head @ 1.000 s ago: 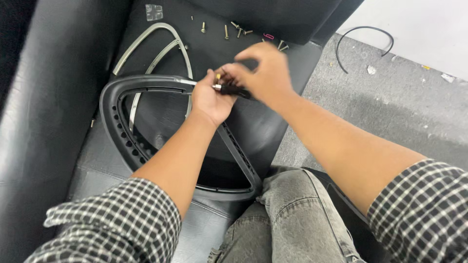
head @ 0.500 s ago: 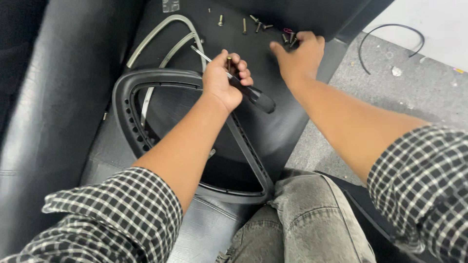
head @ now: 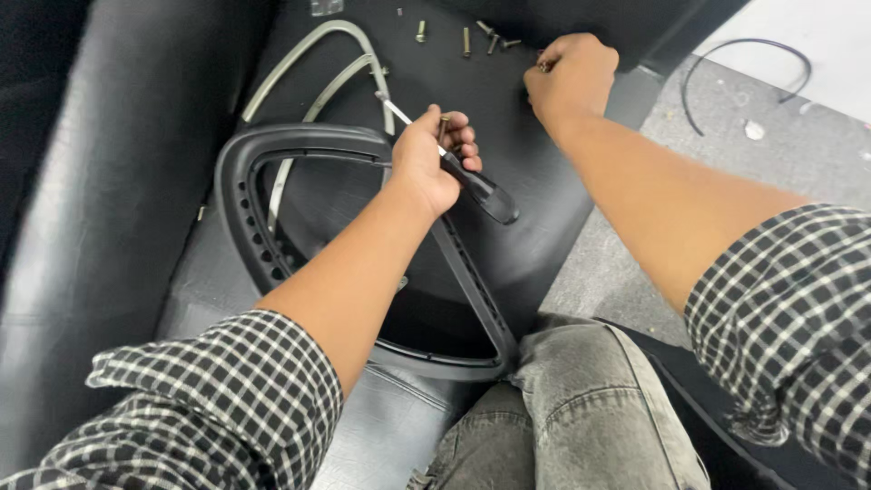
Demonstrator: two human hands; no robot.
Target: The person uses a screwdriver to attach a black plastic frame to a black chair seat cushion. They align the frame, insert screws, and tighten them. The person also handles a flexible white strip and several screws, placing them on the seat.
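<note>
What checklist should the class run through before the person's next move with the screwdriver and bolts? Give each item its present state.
1. Left hand grips the screwdriver: ok.
2. Screwdriver tip seated on a fastener: not ok, it points up over the grey curved bracket.
3. Right hand closed on a small fastener near the loose bolts: ok.
4. Black armrest frame lies flat on the seat: ok.
5. Which hole takes the fastener: cannot tell.

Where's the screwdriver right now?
In the head view, centre frame: the screwdriver is gripped in the left hand, above the black plastic frame, its black handle toward the person and its shaft pointing toward the grey curved tubes.
</note>
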